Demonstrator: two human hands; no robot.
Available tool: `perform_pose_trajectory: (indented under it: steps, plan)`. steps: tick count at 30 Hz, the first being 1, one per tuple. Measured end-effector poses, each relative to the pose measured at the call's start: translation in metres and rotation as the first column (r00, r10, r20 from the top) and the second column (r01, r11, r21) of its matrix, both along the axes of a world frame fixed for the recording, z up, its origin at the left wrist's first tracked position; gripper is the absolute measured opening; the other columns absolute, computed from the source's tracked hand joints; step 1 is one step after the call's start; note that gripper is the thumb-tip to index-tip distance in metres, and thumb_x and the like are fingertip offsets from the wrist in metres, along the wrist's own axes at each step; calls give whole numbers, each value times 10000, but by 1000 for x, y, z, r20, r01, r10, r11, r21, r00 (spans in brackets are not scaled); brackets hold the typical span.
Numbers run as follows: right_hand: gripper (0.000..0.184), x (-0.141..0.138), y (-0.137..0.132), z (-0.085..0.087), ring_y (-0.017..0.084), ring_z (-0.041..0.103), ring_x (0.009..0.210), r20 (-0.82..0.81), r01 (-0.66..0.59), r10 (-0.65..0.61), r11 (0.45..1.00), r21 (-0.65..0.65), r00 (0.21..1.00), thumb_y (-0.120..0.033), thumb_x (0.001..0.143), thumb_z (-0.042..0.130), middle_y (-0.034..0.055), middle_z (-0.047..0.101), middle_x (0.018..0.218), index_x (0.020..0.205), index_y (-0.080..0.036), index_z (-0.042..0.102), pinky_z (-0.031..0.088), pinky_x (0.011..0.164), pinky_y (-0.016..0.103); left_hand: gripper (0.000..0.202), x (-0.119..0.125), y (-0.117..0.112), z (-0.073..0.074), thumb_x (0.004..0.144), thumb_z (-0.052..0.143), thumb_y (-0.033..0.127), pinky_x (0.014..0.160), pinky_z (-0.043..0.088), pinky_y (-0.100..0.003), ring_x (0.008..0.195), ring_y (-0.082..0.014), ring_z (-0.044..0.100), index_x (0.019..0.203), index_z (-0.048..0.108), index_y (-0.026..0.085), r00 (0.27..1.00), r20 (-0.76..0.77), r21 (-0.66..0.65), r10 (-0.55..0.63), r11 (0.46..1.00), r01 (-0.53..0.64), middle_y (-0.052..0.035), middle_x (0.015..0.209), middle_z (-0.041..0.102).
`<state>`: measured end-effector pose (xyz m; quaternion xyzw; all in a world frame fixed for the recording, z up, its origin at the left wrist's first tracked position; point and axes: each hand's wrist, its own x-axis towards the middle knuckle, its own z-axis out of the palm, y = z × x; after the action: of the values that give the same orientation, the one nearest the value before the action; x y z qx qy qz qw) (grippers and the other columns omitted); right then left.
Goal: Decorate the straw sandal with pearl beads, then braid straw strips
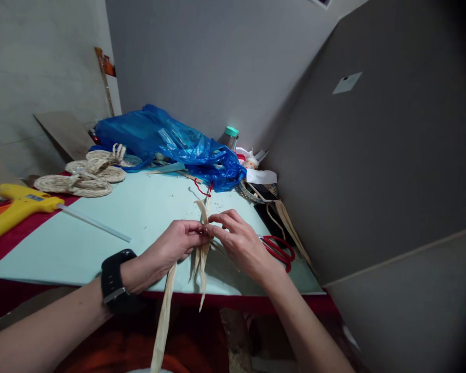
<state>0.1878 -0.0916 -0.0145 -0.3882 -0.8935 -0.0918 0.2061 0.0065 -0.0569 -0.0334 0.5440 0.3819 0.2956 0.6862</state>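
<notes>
Pale dried leaf strips (202,264), perhaps corn husk, run through both hands above the pale green board. My left hand (178,239), with a black watch on its wrist, pinches them between thumb and fingers. Facing it, my right hand (233,238) has thumb and index finger closed on the same strips, its other fingers curved above. A thin braid rises beyond the fingertips to a red string (204,187) at its far end. One long strip (163,321) hangs from under my left hand past the board's front edge. Where the fingertips meet, the strips are partly hidden.
The pale green board (81,248) lies on a red cloth. A yellow glue gun (23,204) and several woven straw pieces (75,185) are at left. Behind lies a blue plastic bag (171,142). Red-handled scissors (279,251) and a phone (262,192) are at right, near the grey wall.
</notes>
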Motion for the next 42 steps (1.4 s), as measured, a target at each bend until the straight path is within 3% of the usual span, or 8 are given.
perform_pose_trajectory:
  steps: [7,13,15,17,19,21,29,42]
  plan:
    - [187,4,-3,3,250,537,1121,156,-143,106,960,243,982,-118,981,470,160,642,1203,1086,-100,623,476,959,431,137,0,1,-3,716,690,269,416,100,-236,429,-45,202,735,615,155,999,10,7,-43,999,43,101,510,380]
    - [282,15,-4,5,212,629,990,30,-35,31,991,128,999,-94,991,314,126,674,1010,963,-157,588,436,1038,456,138,-2,0,-5,767,641,273,414,123,-221,424,-47,237,832,666,155,999,10,-9,-32,999,32,61,561,516]
    - [224,18,-9,11,202,647,855,-269,163,-162,986,-19,949,-170,999,338,97,669,917,974,-183,560,511,856,390,167,-2,0,-5,769,637,275,412,111,-225,420,-44,244,870,678,148,1000,7,-9,-27,1000,27,11,639,624]
    - [155,17,-15,17,184,650,735,-546,221,-373,920,-324,750,-294,990,430,65,671,838,957,-197,546,500,673,310,169,-2,0,-4,753,644,250,411,102,-228,413,-41,245,873,685,141,1000,-1,-6,-22,1000,22,-20,677,675]
    - [213,11,-20,20,171,640,672,-645,53,-520,799,-598,559,-398,942,531,47,677,784,908,-190,565,464,601,273,178,-1,0,-4,739,649,236,411,104,-228,405,-41,248,881,692,138,1000,-12,-6,-17,1000,17,-25,670,684]
    - [264,5,-20,19,154,600,652,-653,-88,-581,711,-698,485,-431,874,618,36,662,745,840,-169,612,427,593,258,203,-1,0,-3,736,652,239,412,115,-227,405,-45,268,905,697,137,1000,-20,-7,-15,1000,15,-28,669,690]
    - [339,-14,-7,-8,124,476,626,-650,-169,-606,658,-734,459,-436,732,740,-20,577,690,903,-163,635,340,592,248,249,-4,-2,2,740,717,382,424,147,-227,433,-48,266,777,702,136,1000,12,46,-7,999,6,38,581,554]
    - [249,-17,-20,-5,123,421,646,-628,-151,-628,642,-752,459,-409,788,645,-17,525,722,829,-165,626,312,601,255,220,-2,0,-1,717,720,336,425,115,-236,408,-49,227,641,607,164,1000,5,18,-15,1000,15,87,484,393]
